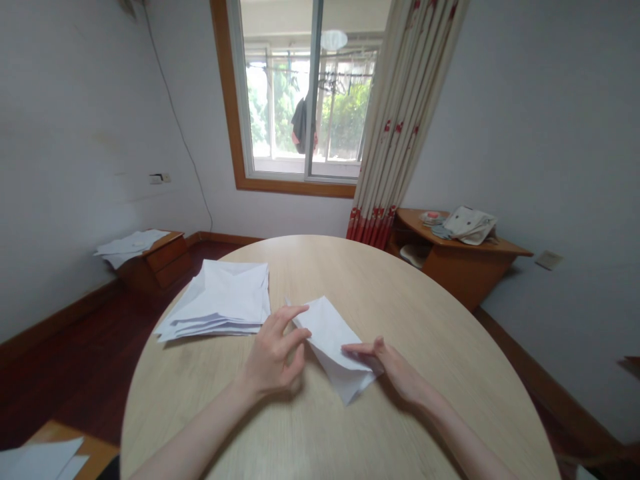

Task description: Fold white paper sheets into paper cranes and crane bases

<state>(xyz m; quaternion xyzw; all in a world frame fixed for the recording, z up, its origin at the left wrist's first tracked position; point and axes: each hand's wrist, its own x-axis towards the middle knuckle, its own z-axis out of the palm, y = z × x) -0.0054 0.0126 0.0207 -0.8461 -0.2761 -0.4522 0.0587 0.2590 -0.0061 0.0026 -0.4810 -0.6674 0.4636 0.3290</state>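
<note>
Can't tell from here if the left hand [277, 350] actually presses on the folded sheet [333, 333]; its fingers hide part of the near-left edge. Right hand [397, 370]: lower fingers hidden. Left forearm [200, 427], right forearm [457, 430] and table [450, 373] all cut by bottom edge. Paper stack [230, 293]: layers uncountable. Loose papers [37, 460] clipped lower left. Curtain [400, 100] clipped up top. Dark hanging thing [300, 127] outside: too small to identify.

On a round table [320, 443], the left hand [277, 350] reaches a folded white sheet's [334, 328] edge, the right hand [395, 370] rests fingers on it, and a paper stack [227, 293] lies leftward.
</note>
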